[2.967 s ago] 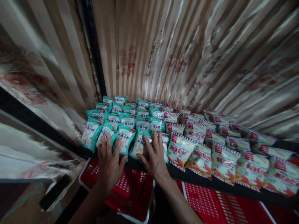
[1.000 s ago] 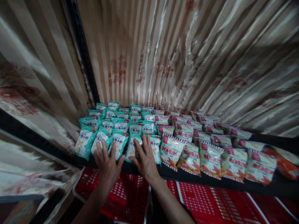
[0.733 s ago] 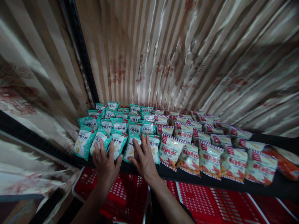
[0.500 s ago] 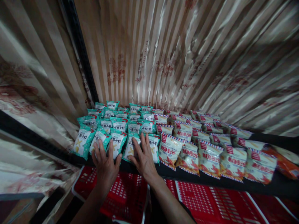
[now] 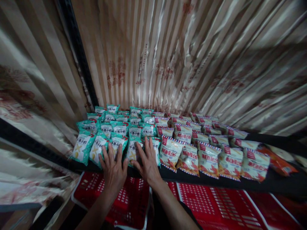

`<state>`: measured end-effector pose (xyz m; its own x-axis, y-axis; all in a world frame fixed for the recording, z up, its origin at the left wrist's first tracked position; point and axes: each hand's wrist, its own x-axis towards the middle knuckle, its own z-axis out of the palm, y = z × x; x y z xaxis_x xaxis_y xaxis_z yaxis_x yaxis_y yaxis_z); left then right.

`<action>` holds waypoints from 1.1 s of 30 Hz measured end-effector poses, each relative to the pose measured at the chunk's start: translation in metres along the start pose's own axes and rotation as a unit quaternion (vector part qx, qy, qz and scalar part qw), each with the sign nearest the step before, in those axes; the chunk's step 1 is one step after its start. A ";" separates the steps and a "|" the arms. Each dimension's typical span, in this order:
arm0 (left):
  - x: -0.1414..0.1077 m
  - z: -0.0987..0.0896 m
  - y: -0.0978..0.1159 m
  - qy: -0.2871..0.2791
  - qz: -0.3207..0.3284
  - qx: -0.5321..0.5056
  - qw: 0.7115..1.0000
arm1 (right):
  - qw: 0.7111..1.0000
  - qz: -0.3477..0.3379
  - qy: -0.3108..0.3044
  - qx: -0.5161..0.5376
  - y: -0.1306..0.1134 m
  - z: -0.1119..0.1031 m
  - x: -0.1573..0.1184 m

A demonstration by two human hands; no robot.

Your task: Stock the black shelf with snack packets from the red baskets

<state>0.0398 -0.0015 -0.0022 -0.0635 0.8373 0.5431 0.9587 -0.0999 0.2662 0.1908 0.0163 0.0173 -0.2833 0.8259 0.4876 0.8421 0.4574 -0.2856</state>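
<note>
Several teal-and-white snack bags [image 5: 82, 146] stand in rows on the left part of a black shelf [image 5: 189, 178]. My left hand [image 5: 113, 166], fingers spread, lies against the front of a teal bag [image 5: 117, 143] in the front row. Just right of it, my right hand [image 5: 146, 159] rests with fingers apart on the two rightmost front teal bags, covering part of them. Neither hand is closed round a bag. Rows of cream bags with striped edges [image 5: 169, 153] stand beside the teal ones, to the right of my right hand.
Red perforated baskets [image 5: 196, 199] sit below the shelf's front edge. A striped curtain [image 5: 144, 64] hangs behind, with a dark metal post [image 5: 78, 44] at the left. An orange package [image 5: 281, 161] lies at the shelf's right.
My left hand has shifted slightly right along the front teal bags. My right hand stays at the same bags. The whole view has moved a little, with the shelf goods now further left.
</note>
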 end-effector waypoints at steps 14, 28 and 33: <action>0.013 -0.007 -0.016 0.024 0.002 -0.016 1.000 | 0.995 0.069 0.002 -0.069 0.009 -0.014 -0.064; 0.010 0.016 -0.019 0.039 0.024 -0.045 0.998 | 0.982 0.118 0.057 -0.133 -0.014 0.017 -0.045; 0.010 0.017 -0.021 0.040 0.028 -0.048 0.998 | 0.974 0.141 0.063 -0.167 -0.012 0.033 -0.038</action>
<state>0.0234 0.0181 -0.0162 -0.0356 0.7837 0.6201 0.9304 -0.2005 0.3068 0.1759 -0.0094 -0.0250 0.0218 0.8463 0.5323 0.9866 0.0680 -0.1485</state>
